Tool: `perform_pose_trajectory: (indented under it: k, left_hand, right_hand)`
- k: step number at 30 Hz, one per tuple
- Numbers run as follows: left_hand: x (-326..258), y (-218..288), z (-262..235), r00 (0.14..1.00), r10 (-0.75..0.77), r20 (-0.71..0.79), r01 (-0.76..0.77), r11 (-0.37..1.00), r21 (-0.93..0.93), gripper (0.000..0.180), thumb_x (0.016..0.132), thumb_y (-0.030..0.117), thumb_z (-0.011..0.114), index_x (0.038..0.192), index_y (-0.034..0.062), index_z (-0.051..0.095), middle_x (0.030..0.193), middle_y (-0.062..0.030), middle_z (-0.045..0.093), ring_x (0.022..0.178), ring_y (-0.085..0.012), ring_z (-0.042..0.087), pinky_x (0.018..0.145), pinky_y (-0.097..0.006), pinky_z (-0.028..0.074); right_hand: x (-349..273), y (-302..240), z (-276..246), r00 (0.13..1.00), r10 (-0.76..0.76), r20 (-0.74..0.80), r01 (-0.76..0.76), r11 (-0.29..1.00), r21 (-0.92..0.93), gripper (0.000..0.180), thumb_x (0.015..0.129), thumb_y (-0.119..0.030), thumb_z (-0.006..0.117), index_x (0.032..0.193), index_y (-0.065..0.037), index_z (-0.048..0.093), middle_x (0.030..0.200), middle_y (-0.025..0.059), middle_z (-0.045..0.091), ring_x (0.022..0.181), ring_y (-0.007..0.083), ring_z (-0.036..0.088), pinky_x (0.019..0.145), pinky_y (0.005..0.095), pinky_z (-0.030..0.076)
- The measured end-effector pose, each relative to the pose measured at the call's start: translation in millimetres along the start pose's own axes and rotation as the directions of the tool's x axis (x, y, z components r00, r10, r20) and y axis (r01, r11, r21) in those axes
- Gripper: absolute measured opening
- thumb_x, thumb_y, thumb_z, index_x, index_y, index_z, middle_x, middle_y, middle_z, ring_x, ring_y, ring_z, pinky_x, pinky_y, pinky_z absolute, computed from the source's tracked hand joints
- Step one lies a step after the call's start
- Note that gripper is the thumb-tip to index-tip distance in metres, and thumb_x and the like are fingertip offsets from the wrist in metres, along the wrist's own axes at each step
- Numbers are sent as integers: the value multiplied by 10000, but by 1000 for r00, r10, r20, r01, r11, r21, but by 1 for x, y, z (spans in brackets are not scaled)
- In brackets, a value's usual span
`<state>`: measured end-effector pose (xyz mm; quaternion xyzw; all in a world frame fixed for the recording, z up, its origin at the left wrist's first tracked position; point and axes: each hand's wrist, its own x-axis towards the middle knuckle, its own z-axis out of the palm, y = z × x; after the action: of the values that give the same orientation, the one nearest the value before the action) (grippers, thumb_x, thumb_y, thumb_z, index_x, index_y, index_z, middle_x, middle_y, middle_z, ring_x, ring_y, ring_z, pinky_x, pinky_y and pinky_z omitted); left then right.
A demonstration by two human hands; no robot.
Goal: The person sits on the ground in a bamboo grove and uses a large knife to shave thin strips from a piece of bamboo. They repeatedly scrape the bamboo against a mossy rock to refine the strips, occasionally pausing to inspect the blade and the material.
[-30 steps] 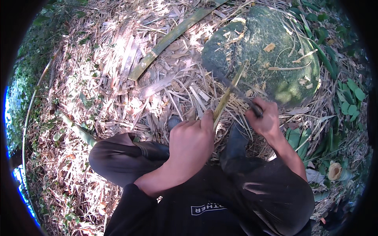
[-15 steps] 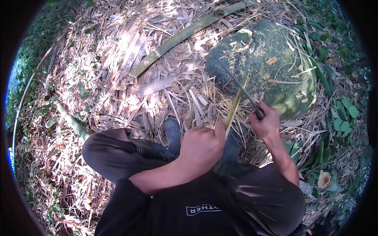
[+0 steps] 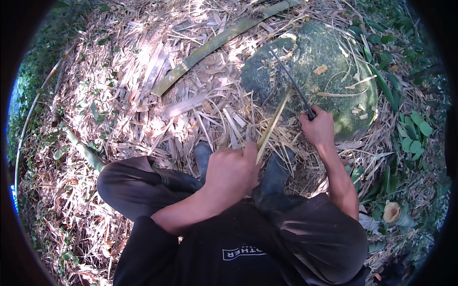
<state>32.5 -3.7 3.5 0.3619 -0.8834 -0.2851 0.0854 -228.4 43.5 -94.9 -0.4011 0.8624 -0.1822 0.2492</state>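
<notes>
A mossy green boulder [image 3: 329,76] served as the block, its near edge propping a pale bamboo strip [image 3: 272,126]. The left hand [image 3: 231,171] gripped the strip's lower end; the right hand [image 3: 317,127] clenched a long dark blade [image 3: 288,78] raised over the rock. Cuts looked safest struck near the rock end, away from the fingers.

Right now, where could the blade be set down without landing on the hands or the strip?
The boulder top beyond the blade is fairly bare. Between left hand, bamboo strip and right hand it is crowded; elsewhere litter covers the ground.
</notes>
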Motion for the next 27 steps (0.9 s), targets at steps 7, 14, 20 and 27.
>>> perform_pose_trajectory:
  k: [7, 14, 20, 27]
  left_hand:
    - [3, -4, -1, 999, -41, 4, 41, 999, -20, 149, 873, 143, 749, 916, 41, 649, 552, -123, 584, 506, -336, 620, 487, -439, 476]
    - [13, -7, -11, 987, -158, 0, 154, 959, -236, 195, 953, 177, 691, 1030, -2, 697, 628, -166, 635, 544, -328, 654, 509, -425, 492]
    - [33, -20, -40, 830, -318, 458, 556, 522, -646, 422, 1048, 345, 557, 1229, -19, 672, 902, -153, 767, 750, -272, 758, 538, -327, 552]
    - [37, -68, -17, 692, 217, 688, 707, -394, -587, 769, 1028, 410, 397, 1561, -99, 173, 1402, -377, 488, 1036, -444, 707, 484, -327, 629]
  right_hand:
    - [-10, 1, 0, 999, 37, 32, -36, 999, -33, 338, 812, -285, 689, 925, 32, 715, 643, 247, 644, 648, 449, 668, 639, 497, 531]
    - [0, 7, 13, 998, 53, -18, -53, 998, 26, 332, 817, -300, 683, 857, 29, 691, 639, 246, 631, 652, 452, 653, 639, 494, 516]
    - [-7, 9, 11, 994, 106, 1, -106, 990, 91, 312, 814, -295, 694, 845, 15, 670, 636, 224, 617, 666, 444, 638, 645, 492, 491]
    - [-11, 6, 12, 978, 177, 110, -189, 975, 114, 341, 812, -285, 706, 962, 19, 671, 771, 232, 682, 787, 434, 682, 752, 492, 516]
